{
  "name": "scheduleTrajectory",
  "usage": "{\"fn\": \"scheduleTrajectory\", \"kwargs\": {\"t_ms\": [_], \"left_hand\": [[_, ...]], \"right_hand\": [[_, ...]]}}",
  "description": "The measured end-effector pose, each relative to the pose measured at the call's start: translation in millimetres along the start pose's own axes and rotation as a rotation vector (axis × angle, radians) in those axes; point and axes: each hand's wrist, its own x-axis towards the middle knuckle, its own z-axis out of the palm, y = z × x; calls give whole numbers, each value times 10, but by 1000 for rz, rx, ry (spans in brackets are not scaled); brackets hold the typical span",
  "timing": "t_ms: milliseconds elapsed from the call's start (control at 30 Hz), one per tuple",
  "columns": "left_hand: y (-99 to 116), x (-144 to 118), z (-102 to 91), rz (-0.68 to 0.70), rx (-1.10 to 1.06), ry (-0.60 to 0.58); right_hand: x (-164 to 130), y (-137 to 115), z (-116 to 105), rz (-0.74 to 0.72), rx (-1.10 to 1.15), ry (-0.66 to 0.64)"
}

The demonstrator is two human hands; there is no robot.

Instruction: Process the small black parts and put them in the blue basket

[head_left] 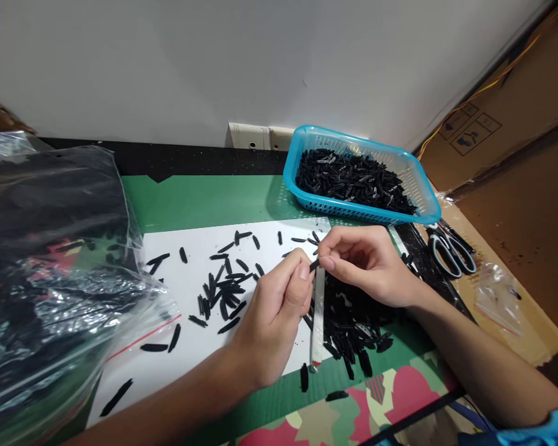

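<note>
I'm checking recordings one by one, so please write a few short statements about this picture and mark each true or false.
1. The left hand and the right hand meet at a small black piece. True.
2. The scissors lie to the right of the right hand. True.
3. The left hand grips the scissors. False: it is at the small black piece.
4. The blue basket holds a heap of black pieces. True.
5. The white paper is bare. False: scattered pieces lie on it.

pale grey wall (177, 68) behind | outlet plate (242, 137) low against it | brown cardboard (521, 179) at right | green tabletop (204, 197)
</note>
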Motion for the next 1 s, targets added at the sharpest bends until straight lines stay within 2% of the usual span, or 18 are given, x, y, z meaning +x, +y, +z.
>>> {"fn": "scheduleTrajectory", "kwargs": {"t_ms": [367,500,733,1000], "left_hand": [[22,-20,48,42,-90,67],[-9,-20,32,58,-82,36],[-41,-31,42,124,-70,67],[-40,-27,44,200,-78,62]], "right_hand": [[6,21,32,-14,169,-43],[6,34,48,-14,184,-52],[-11,-6,65,-101,15,-50],[-24,17,65,-190,-120,84]]}}
